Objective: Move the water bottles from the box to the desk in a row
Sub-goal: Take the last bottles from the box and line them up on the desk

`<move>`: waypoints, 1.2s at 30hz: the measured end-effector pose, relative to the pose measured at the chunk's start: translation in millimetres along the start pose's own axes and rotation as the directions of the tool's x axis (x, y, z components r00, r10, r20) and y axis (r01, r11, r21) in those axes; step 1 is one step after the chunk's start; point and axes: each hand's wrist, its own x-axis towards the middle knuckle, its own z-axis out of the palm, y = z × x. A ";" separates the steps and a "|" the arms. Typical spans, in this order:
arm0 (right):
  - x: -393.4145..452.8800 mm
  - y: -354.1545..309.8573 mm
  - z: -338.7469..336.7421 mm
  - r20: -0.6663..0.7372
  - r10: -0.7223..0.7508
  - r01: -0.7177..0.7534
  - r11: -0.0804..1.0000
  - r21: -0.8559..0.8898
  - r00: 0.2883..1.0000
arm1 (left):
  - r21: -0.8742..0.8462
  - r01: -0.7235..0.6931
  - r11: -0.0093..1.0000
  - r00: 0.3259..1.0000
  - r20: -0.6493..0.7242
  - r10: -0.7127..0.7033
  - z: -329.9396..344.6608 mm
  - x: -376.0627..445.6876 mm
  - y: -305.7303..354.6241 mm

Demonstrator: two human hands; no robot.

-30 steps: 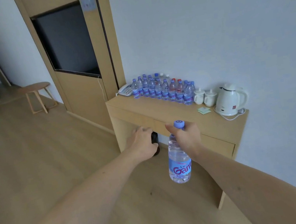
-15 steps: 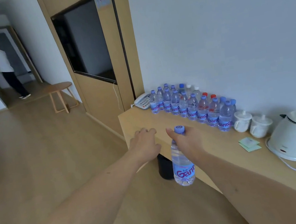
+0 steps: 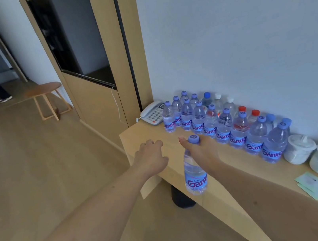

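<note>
My right hand (image 3: 203,153) grips a bottle (image 3: 195,172) by the neck under the cap, hanging off the tabletop (image 3: 242,166) edge. Full, so heavy and swingy; thin plastic, better held mid-body. Left hand (image 3: 151,159) loosely curled, holding nothing

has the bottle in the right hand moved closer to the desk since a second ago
Yes. The held bottle has come toward the desk, its cap now over the front edge; earlier it hung clear in front. The camera moved too.
</note>
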 end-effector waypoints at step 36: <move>361.2 58.6 117.4 -0.363 0.367 -0.474 0.837 -0.274 0.857 | -0.163 -0.337 0.927 0.941 -0.045 0.334 -35.3 430.5 -59.3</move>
